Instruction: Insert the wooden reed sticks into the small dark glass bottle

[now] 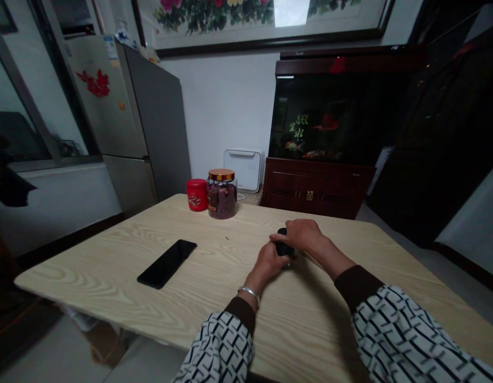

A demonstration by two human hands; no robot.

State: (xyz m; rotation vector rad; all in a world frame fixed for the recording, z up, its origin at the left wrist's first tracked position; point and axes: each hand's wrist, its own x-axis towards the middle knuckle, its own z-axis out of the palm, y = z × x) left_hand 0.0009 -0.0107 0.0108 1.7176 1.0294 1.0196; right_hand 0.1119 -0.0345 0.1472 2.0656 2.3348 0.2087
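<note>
Over the right half of the table, both hands meet at a small black object (284, 248) whose exact kind I cannot make out. My left hand (267, 261), with a silver bangle at the wrist, is closed around its lower part. From above and the right, my right hand (304, 234) grips its top with bent fingers. Much of the object is hidden by the fingers. A black smartphone (167, 264) lies flat on the left of the table, apart from both hands.
On the light wooden table (110, 250), a red canister (197, 195) and a copper-lidded clear jar (222, 198) with dark contents stand at the far edge. A tiny dark piece (226, 238) lies near the middle. Beyond are a fridge (150, 111) and a fish tank (329, 117).
</note>
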